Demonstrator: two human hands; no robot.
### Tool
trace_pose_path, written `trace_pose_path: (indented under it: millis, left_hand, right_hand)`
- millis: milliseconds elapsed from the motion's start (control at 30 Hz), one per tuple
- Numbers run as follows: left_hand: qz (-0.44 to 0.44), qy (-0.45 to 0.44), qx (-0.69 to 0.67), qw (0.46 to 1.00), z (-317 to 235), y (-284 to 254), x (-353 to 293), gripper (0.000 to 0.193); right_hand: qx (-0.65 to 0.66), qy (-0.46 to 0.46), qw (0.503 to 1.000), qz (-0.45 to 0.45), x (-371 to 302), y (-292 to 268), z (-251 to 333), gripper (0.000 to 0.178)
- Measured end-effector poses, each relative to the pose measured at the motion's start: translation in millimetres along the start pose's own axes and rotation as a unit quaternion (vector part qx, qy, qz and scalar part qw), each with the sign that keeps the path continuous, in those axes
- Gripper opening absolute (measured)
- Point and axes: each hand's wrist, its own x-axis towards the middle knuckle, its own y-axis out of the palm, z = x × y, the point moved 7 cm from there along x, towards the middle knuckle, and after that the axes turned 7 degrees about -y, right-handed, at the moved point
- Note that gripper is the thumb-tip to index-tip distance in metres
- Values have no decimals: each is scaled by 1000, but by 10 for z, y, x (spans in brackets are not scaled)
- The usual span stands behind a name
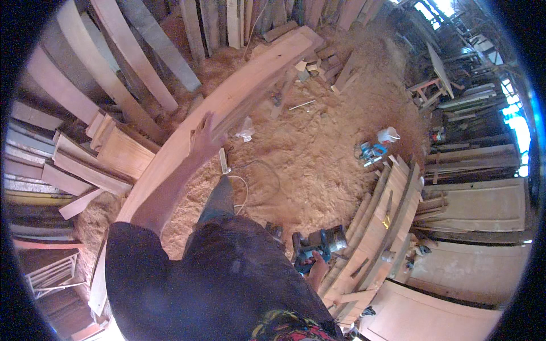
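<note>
A long, thick wooden plank (250, 77) runs from my lower left toward the far middle. My left hand (206, 139) lies against its right edge, fingers stretched over the wood, gripping nothing that I can see. Low on my right side, my right hand (317, 268) is wrapped round the handle of a teal and dark handheld power tool (307, 245). A grey, round, ribbed part sticks out at the tool's right end. Its exact kind is unclear from here. The tool is held away from the plank, near my hip.
Sawdust (307, 165) covers the floor, with a cable (267, 165) and wood offcuts (318, 68) on it. A blue power tool (372, 152) sits beside a white bucket (388, 135). Stacked boards (375, 227) stand at my right; planks (125, 51) lean at the left.
</note>
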Motion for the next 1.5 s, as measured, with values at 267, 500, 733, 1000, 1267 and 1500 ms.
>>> trace_pose_path:
  millis: [267, 500, 733, 1000, 1267, 1500]
  left_hand:
    - [44, -71, 233, 969, 121, 593, 1329, 116]
    - [119, -62, 216, 967, -119, 478, 1281, 120]
    - [55, -64, 201, 976, 220, 221, 1539, 117]
    - [103, -141, 229, 958, 10, 236, 1583, 116]
    - [85, -113, 254, 957, -131, 440, 1227, 117]
    - [-63, -131, 237, 961, -346, 676, 1574, 110]
  right_hand:
    - [-39, 69, 996, -46, 201, 512, 298, 22]
    - [-115, 55, 991, -33, 883, 937, 611, 27]
    - [-106, 95, 987, 69, 1454, 2362, 1427, 27]
    - [-80, 51, 980, 175, 2036, 3618, 2155, 17]
    - [-137, 61, 971, 185, 3084, 3571, 2361, 16]
    - [-199, 15, 960, 196, 4036, 3488, 2723, 16]
